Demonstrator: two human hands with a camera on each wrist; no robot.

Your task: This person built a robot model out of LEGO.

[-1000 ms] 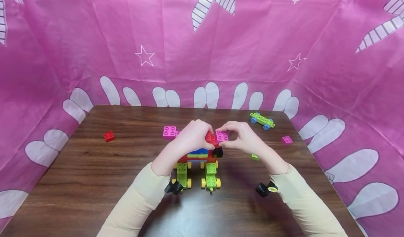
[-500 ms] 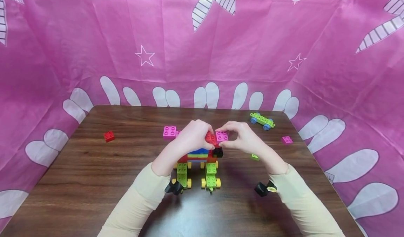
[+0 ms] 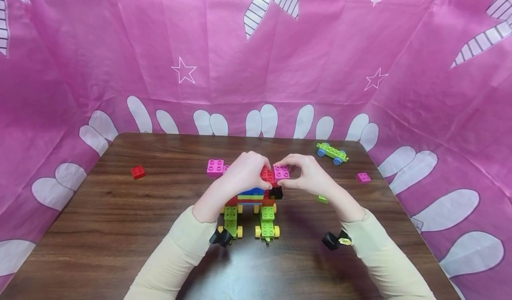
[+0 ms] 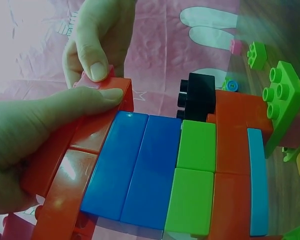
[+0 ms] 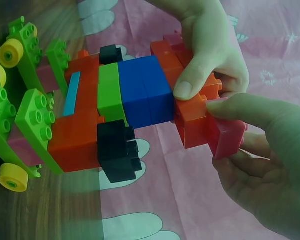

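A tall toy figure of building bricks stands mid-table on two lime wheeled bases (image 3: pixel 267 229) with yellow wheels. Blue bricks (image 4: pixel 132 170) and lime ones form its middle, and a black brick (image 5: pixel 119 152) juts from each side. My left hand (image 3: pixel 246 171) grips the red top bricks (image 5: pixel 192 120), its thumb along their near face. At their right end, my right hand (image 3: pixel 306 171) pinches a pink brick (image 5: pixel 226 137) between thumb and fingers, the brick flush against the red. Another pink brick (image 3: pixel 215 167) sticks out on the left side, partly hidden by my left hand.
On the brown table (image 3: pixel 100 229) lie a small red brick (image 3: pixel 138 172) at left, a pink brick (image 3: pixel 363 177) at right and a lime piece (image 3: pixel 323 198) near my right wrist. A lime car base (image 3: pixel 333 153) stands at the back right. Pink cloth (image 3: pixel 224 69) hangs behind.
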